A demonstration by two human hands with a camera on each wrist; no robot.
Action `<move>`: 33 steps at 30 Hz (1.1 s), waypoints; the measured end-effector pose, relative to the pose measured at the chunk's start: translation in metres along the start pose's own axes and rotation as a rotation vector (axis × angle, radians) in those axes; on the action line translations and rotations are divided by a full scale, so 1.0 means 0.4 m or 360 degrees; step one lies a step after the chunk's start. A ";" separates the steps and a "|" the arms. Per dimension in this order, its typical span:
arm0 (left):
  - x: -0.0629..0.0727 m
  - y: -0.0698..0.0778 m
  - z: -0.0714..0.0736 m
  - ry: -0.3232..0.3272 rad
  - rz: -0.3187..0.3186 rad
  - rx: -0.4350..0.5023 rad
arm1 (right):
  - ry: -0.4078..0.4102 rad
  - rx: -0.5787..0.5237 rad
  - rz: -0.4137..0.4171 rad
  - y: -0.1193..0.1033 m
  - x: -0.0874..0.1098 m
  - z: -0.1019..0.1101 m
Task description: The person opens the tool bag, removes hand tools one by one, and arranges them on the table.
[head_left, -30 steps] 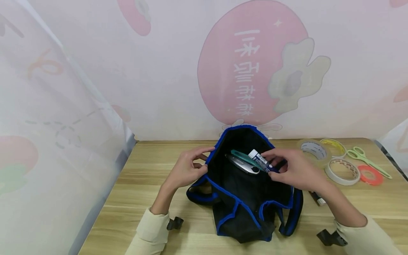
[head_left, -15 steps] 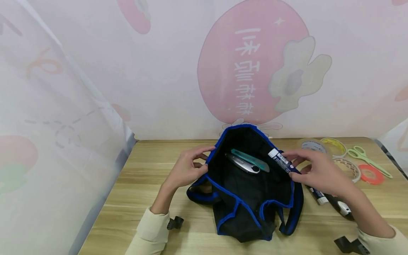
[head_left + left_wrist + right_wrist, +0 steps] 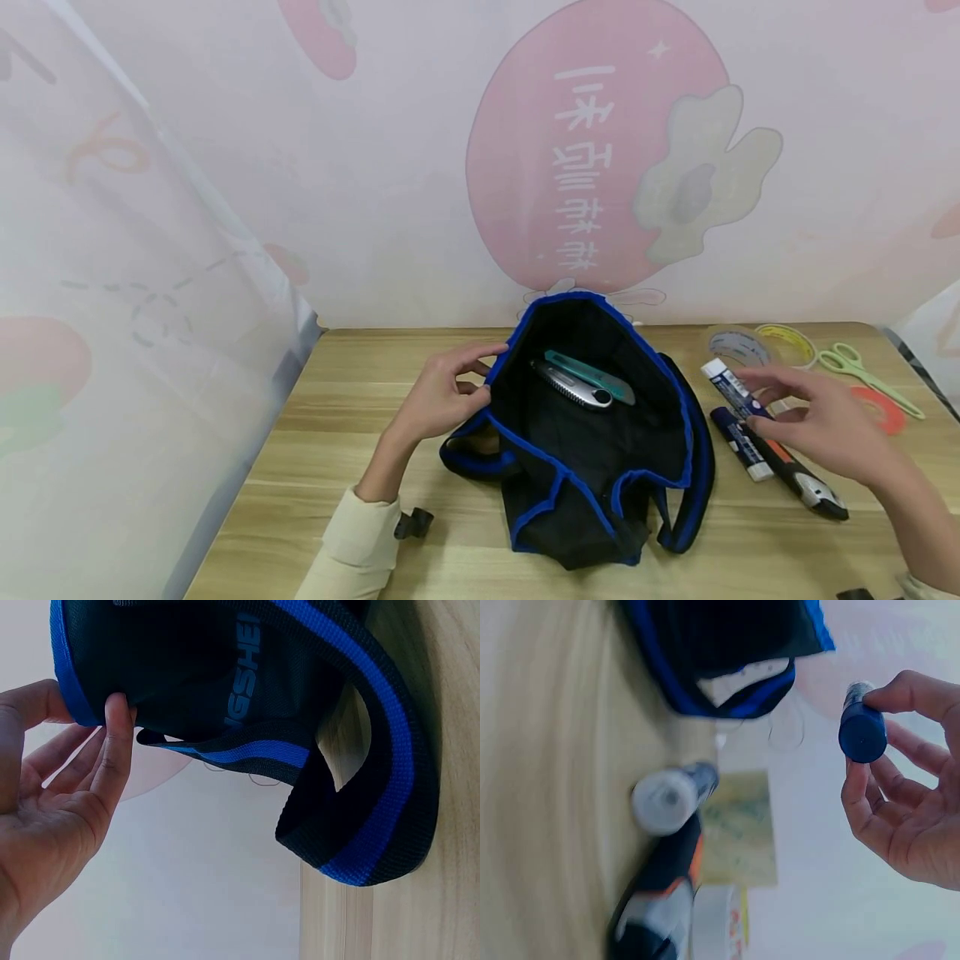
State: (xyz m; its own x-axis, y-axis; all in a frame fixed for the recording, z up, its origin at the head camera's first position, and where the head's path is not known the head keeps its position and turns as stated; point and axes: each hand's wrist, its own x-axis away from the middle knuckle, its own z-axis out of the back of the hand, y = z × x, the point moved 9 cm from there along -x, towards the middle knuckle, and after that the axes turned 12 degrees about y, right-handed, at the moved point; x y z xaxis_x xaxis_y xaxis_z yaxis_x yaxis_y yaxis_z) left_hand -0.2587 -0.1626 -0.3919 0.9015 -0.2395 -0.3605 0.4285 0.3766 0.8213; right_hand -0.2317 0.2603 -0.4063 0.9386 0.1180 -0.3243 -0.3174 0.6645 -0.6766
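Note:
My left hand (image 3: pixel 438 398) pinches the blue-edged rim of a black tool bag (image 3: pixel 573 529); in the left wrist view, thumb and fingers sit on either side of the rim. Inside the bag lie a silver utility knife (image 3: pixel 566 386) and a teal one (image 3: pixel 600 379), side by side. To the right of the bag, my right hand (image 3: pixel 836 421) holds a blue glue stick (image 3: pixel 723 385) with a white end, raised above the table. The right wrist view shows the glue stick's round blue end (image 3: pixel 863 736) between thumb and fingers. Below it lies a second glue stick (image 3: pixel 738 442).
A black utility knife (image 3: pixel 806 483) with orange trim lies beside the second glue stick. Toward the back right are clear tape (image 3: pixel 738 344), a yellow tape roll (image 3: pixel 787 342), green scissors (image 3: pixel 870 379) and red tape (image 3: pixel 888 410). The bag's strap (image 3: pixel 693 500) loops out on its right.
My right hand has carried the glue stick rightward, from over the bag's opening to above the table, uncovering the second glue stick and black utility knife. The left hand stays on the rim.

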 end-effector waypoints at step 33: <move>0.000 0.008 0.000 0.0002 -0.0031 -0.0012 | 0.0011 0.0302 -0.0194 0.228 0.087 0.050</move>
State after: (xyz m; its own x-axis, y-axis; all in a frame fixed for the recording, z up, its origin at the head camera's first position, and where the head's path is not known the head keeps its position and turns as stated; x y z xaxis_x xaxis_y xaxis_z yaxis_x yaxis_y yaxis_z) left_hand -0.2572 -0.1614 -0.3892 0.8930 -0.2456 -0.3772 0.4466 0.3784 0.8108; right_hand -0.2251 0.3396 -0.4661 0.9673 0.0236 -0.2525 -0.1696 0.8004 -0.5750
